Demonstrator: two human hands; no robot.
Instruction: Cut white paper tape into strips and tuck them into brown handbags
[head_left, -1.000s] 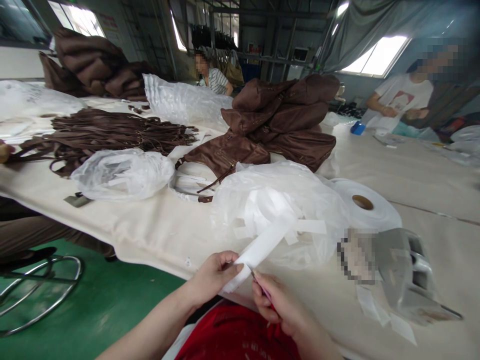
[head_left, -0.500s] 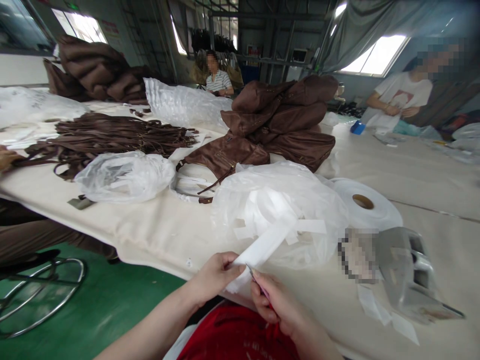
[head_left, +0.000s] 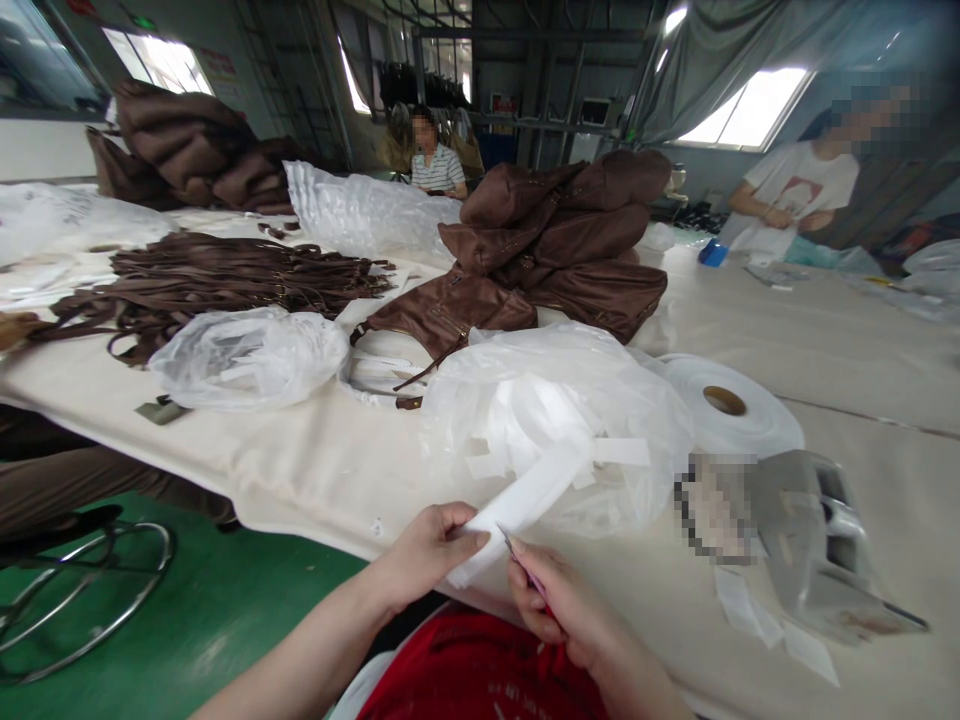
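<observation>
A white strip [head_left: 529, 492] runs from a clear plastic bag [head_left: 645, 440] down to my left hand [head_left: 431, 555], whose thumb and fingers pinch it near its lower end. My right hand [head_left: 551, 595] is closed around a small pointed tool [head_left: 526, 568] with a dark tip and a reddish-purple handle. The tip is close to the right edge of the strip, beside my left thumb; whether they touch is hard to tell. More white material lies coiled at the bag, with short white pieces around it.
Behind the bag are stacked brown bags [head_left: 555, 240]; brown straps [head_left: 240, 275] lie to the left. A white roll [head_left: 739, 405] and a tape dispenser [head_left: 810, 540] are on the right. Two people work across the table, and another person's hand [head_left: 15, 330] shows at the left edge.
My right hand and the tool have shifted slightly to the right, away from my left thumb. My left hand still pinches the strip in nearly the same place.
</observation>
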